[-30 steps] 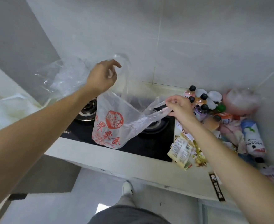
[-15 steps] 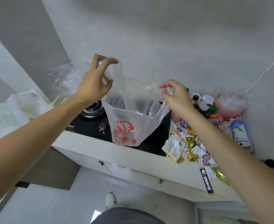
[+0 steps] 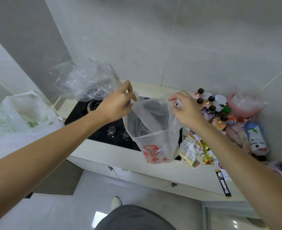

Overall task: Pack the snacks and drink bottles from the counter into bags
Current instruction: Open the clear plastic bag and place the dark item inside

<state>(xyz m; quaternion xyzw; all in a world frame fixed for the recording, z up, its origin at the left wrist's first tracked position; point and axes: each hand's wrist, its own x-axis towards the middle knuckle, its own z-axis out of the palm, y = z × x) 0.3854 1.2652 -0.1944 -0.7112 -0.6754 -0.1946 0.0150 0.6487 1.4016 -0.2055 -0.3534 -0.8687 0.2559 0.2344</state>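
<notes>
A thin white plastic bag with red print (image 3: 153, 143) hangs open over the front of the counter. My left hand (image 3: 116, 104) pinches its left handle and my right hand (image 3: 185, 108) pinches its right handle, holding the mouth apart. The bag looks empty inside. Several small drink bottles with black caps (image 3: 208, 110) stand at the back right of the counter. Snack packets (image 3: 190, 150) lie in a loose pile just right of the bag, and a blue-and-white pouch (image 3: 256, 138) lies further right.
A black gas hob (image 3: 103, 128) with two knobs sits behind the bag. A crumpled clear bag (image 3: 83, 80) rests at the back left, a white bag with green print (image 3: 17, 120) at the far left, a pink bag (image 3: 246, 103) in the right corner. A black sachet (image 3: 223, 183) lies near the counter's edge (image 3: 145, 171).
Both hands have come lower and closer together, holding the bag's mouth open more squarely over the counter front. The camera has tilted down a little.
</notes>
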